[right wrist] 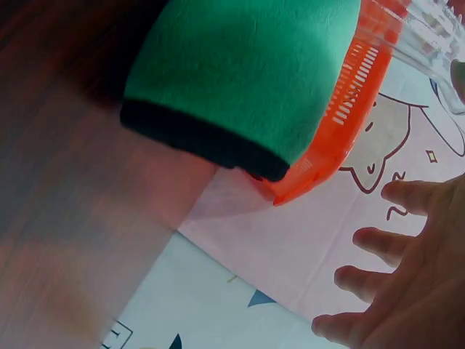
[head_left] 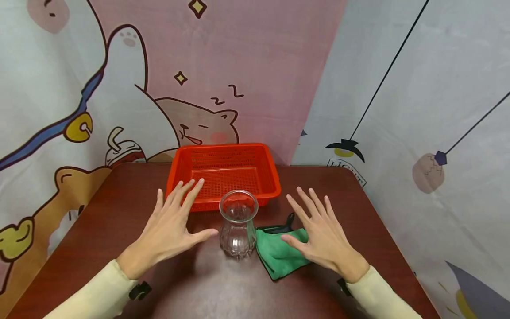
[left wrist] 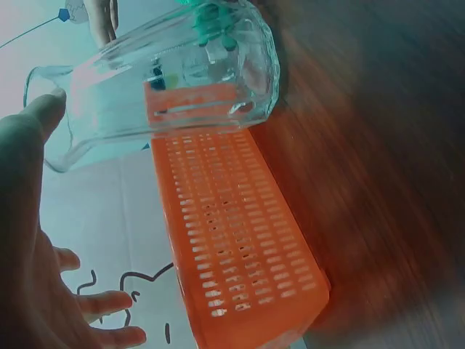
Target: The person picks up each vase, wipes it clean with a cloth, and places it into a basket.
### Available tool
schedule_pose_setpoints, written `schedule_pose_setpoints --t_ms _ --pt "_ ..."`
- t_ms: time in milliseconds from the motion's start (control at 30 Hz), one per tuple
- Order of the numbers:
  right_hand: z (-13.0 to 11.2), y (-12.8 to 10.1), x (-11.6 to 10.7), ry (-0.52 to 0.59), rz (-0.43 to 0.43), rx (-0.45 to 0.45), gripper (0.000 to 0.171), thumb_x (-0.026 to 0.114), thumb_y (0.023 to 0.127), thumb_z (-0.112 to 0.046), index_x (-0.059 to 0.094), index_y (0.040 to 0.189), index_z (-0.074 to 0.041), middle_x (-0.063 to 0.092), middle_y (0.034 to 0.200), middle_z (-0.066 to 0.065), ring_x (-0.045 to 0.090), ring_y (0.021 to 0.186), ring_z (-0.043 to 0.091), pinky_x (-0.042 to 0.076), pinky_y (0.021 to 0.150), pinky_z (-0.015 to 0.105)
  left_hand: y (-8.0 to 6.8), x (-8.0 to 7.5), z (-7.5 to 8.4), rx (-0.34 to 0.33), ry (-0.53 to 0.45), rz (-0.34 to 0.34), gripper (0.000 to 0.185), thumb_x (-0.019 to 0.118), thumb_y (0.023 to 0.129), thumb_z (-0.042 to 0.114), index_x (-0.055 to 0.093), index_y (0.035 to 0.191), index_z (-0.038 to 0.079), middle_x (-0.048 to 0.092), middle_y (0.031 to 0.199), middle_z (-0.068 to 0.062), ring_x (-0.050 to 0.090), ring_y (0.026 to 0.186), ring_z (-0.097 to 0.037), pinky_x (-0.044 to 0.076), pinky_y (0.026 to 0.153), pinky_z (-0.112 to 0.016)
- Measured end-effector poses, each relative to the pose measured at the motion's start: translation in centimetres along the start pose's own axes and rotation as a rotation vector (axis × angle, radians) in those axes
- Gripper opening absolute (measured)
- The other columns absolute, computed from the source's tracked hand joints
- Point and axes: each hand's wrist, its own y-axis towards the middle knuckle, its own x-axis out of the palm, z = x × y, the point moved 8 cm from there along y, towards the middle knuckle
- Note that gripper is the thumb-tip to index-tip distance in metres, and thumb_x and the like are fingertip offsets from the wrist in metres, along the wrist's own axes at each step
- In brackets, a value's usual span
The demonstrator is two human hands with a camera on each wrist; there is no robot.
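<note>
Hands first: my left hand (head_left: 171, 230) hovers spread, palm down, thumb tip just beside the glass vase (head_left: 238, 223), which stands upright on the counter (head_left: 99, 221) between both hands. My right hand (head_left: 322, 235), fingers also spread and holding nothing, lies over the folded green cloth (head_left: 279, 257), just right of the vase. Beyond them sits the orange basket (head_left: 223, 170), nothing blocking either hand.

Left hand (left wrist: 33, 247) hovering open w/ thumb nearing ribbed glass vase (left wrist: 167, 80); orange slotted basket (left wrist: 232, 247) sitting at 6 o'clock.
</note>
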Motion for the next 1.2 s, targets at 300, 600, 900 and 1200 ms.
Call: schedule_pose_setpoints --t_ms 300,600,900,1200 --pt "-0.8 -0.4 0.9 0.044 -0.044 -0.041 0.092 0.053 0.092 -0.077 0.027 0.166 -0.029 0.014 0.173 0.002 0.011 0.158 0.035 0.006 0.123 0.064 0.2 -0.1 2.0 0.062 -0.022 0.034 0.119 0.055 0.074 0.094 0.009 0.167 0.036 0.032 0.166 -0.001 0.023 0.155 -0.031 0.01 0.121 -0.068" --pt "-1.8 -0.9 2.1 0.106 -0.129 -0.101 0.085 0.052 0.096 -0.073 0.023 0.166 -0.033 0.01 0.173 0.0 0.013 0.158 0.034 0.013 0.12 0.068 0.1 0.4 3.7 0.107 -0.087 0.053 0.117 0.06 0.076 0.089 0.014 0.167 0.032 0.035 0.164 0.006 0.033 0.151 -0.027 0.021 0.122 -0.06" --pt "-2.4 -1.3 3.2 0.144 -0.188 -0.155 0.08 0.054 0.099 -0.065 0.021 0.166 -0.034 0.012 0.172 -0.001 0.016 0.157 0.034 0.018 0.119 0.067 0.3 0.8 4.8 0.098 -0.148 0.033 0.115 0.06 0.078 0.087 0.009 0.167 0.035 0.036 0.162 0.004 0.038 0.148 -0.019 0.026 0.122 -0.054" --pt "-2.8 -1.4 3.4 0.178 -0.181 -0.184 0.078 0.063 0.098 -0.057 0.031 0.164 -0.031 0.022 0.17 -0.003 0.021 0.156 0.027 0.024 0.121 0.06 0.5 1.3 5.6 0.079 -0.217 0.029 0.115 0.071 0.078 0.079 0.01 0.167 0.037 0.039 0.16 0.006 0.048 0.139 -0.019 0.055 0.095 -0.053"
